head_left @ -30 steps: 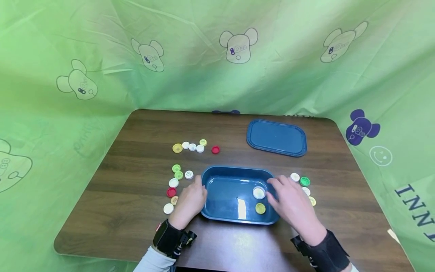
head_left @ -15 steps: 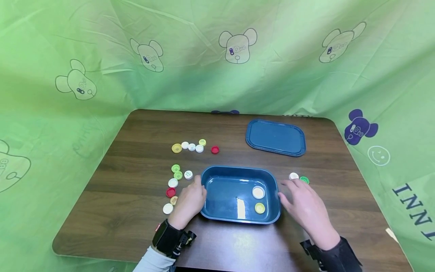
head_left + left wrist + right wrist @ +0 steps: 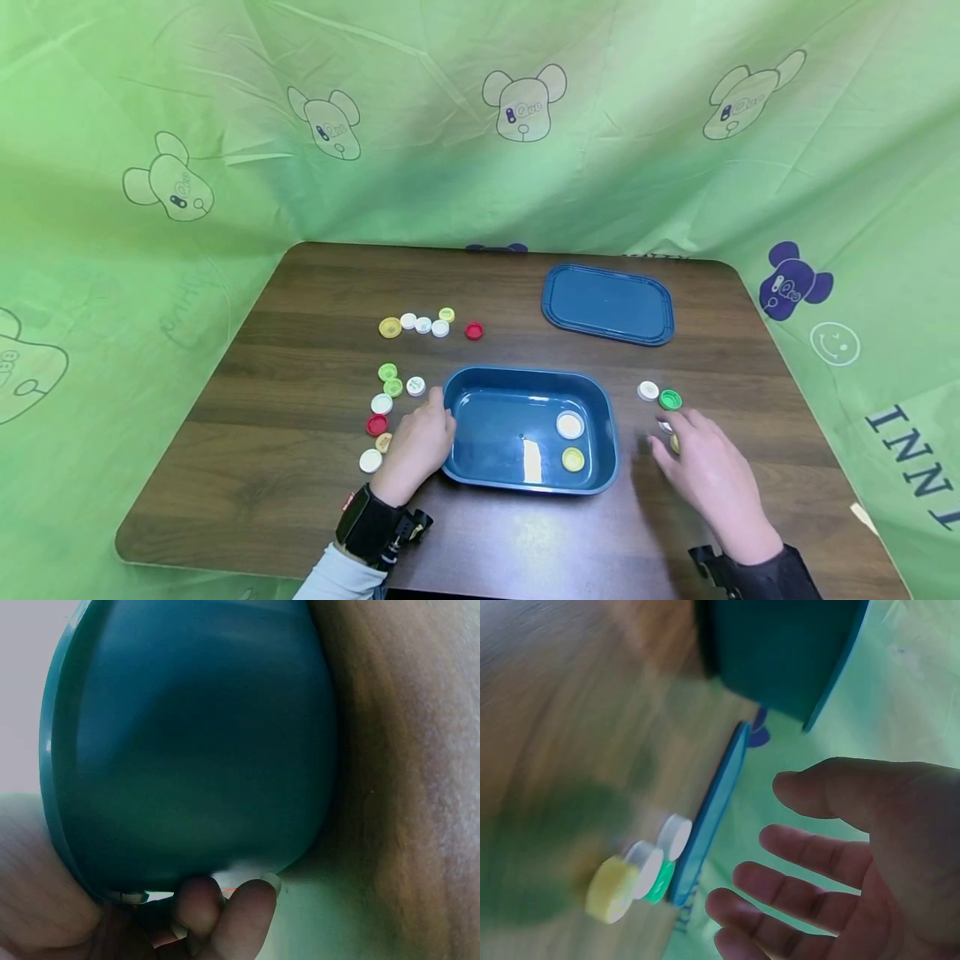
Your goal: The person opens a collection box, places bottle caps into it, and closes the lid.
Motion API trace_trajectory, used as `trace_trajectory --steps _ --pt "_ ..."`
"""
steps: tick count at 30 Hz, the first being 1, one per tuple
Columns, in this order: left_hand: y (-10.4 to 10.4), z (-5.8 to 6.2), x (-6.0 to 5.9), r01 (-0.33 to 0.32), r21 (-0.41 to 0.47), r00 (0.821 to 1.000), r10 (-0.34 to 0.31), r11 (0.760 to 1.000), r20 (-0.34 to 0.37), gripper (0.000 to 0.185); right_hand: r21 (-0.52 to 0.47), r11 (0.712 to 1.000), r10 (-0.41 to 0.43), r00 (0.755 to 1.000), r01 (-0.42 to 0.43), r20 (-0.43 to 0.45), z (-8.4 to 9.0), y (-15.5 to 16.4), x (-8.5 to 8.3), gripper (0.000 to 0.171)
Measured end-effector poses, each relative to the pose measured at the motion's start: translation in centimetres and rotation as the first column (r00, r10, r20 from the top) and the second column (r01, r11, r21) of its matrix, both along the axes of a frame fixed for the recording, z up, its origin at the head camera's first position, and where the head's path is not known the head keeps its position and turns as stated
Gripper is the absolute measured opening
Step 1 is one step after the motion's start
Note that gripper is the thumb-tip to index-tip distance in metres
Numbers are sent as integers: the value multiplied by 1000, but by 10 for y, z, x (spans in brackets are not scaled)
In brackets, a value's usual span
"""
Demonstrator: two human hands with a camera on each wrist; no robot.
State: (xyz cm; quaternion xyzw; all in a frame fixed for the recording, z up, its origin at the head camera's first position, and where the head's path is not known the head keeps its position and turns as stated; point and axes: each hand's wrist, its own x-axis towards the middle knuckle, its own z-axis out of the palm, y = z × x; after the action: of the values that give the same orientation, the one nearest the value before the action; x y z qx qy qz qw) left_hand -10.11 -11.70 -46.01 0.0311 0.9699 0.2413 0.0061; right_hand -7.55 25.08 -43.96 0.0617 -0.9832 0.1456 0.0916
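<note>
Head view: the left hand [image 3: 420, 442] grips the left end of the blue tub [image 3: 495, 421]. The right hand [image 3: 705, 471] hovers spread over the worktop [image 3: 300, 467], with bottle caps [image 3: 660, 397] just beyond its fingertips.

Left wrist view: curled fingers [image 3: 225, 919] press the tub's wall [image 3: 195, 742].

Right wrist view: the open right hand [image 3: 840, 855] hangs near three caps [image 3: 641, 870].

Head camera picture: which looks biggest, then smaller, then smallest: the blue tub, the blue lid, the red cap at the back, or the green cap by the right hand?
1. Blue tub, biggest.
2. Blue lid, a bit smaller, though it lies farther from the camera.
3. Green cap and red cap: tiny and nearly alike, so no ranking.
</note>
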Motion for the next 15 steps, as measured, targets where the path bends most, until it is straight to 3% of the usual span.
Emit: trace_trajectory --steps 9,15 --pt "1 1 1 1 -7 1000 -1 1000 -8 19 -7 998 -59 995 60 81 -12 28 3 41" --pt "2 1 1 -16 10 999 16 1000 31 25 -1 997 -77 991 77 111 -20 38 4 40"
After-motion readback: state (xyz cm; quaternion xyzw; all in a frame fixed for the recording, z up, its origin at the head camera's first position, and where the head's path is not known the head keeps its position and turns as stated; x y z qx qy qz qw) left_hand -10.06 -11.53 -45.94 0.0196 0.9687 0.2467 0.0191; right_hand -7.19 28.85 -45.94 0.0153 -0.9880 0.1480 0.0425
